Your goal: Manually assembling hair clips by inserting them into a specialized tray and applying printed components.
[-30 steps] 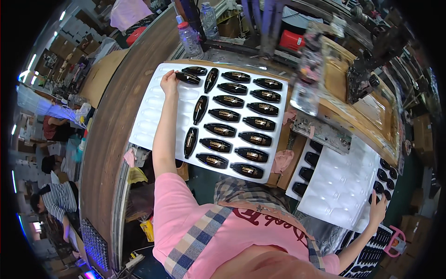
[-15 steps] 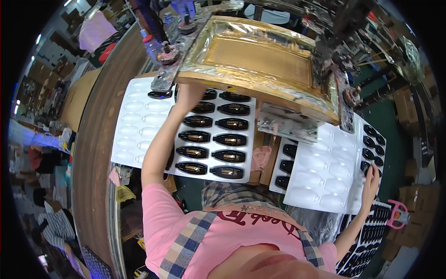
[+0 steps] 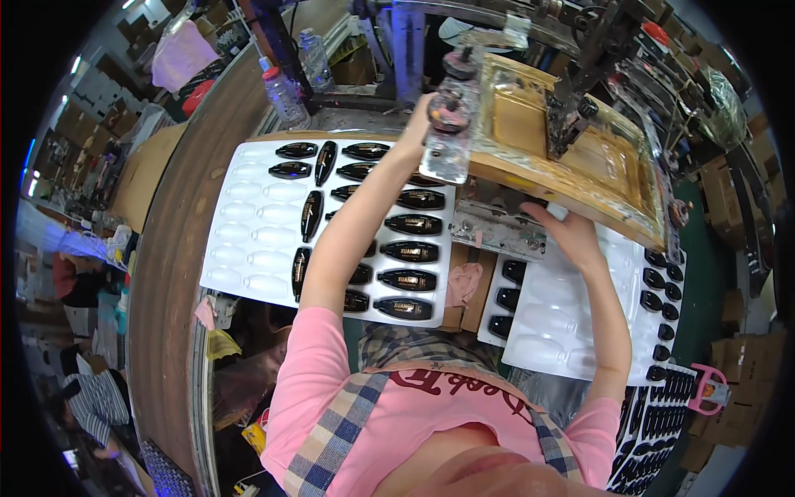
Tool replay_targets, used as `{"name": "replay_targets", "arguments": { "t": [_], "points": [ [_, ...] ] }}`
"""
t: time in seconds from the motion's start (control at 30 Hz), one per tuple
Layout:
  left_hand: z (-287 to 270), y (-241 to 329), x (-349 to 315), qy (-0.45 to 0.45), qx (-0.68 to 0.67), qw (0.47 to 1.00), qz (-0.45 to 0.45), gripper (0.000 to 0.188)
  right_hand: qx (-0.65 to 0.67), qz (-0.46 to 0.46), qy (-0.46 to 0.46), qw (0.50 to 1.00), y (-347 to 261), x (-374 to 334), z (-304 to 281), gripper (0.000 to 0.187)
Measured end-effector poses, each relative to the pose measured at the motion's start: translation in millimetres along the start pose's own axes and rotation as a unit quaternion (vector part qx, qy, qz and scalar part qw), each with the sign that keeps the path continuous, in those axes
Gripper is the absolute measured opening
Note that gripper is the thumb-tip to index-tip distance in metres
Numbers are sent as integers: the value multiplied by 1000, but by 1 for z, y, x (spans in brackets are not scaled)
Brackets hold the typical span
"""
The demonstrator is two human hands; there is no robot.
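Observation:
My left hand is closed on the metal clamp bar at the left side of a wooden-framed printing screen; its fingertips are partly hidden behind the bar. My right hand reaches below the screen's front edge, over a stained metal fixture. Its thumb stretches away from the fingers, and I see nothing in it. Left of the fixture, a white moulded tray carries glossy black tapered pieces with gold print. My left forearm covers some of them.
A second white tray lies on the right, with small black pieces along its far-right side. A pink cloth lies between the trays. A red-capped bottle stands at the back left. More black pieces fill trays lower right.
My left hand has left the left tray and taken hold of the screen's clamp bar. The screen has swung right. My right hand has moved from the right tray to the fixture.

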State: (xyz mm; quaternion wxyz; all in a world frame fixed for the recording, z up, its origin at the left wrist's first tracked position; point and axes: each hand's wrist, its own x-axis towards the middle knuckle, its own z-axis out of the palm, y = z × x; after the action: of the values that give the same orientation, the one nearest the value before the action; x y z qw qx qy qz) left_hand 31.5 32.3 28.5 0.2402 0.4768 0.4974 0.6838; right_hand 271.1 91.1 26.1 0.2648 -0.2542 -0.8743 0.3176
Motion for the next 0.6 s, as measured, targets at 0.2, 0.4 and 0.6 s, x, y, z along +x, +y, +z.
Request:
{"name": "replay_targets", "arguments": {
  "t": [0.2,0.4,0.6],
  "points": [
    [-129,-16,-40,92,-26,994,-51,24,-37,-11,-41,998,-2,6,23,52],
    [-257,-32,-107,261,115,950,-126,26,-87,28,-45,995,1,-27,-15,50],
    [-314,-52,-146,333,191,899,-209,30,-107,127,102,981,45,-83,-89,41]
  ]
}}
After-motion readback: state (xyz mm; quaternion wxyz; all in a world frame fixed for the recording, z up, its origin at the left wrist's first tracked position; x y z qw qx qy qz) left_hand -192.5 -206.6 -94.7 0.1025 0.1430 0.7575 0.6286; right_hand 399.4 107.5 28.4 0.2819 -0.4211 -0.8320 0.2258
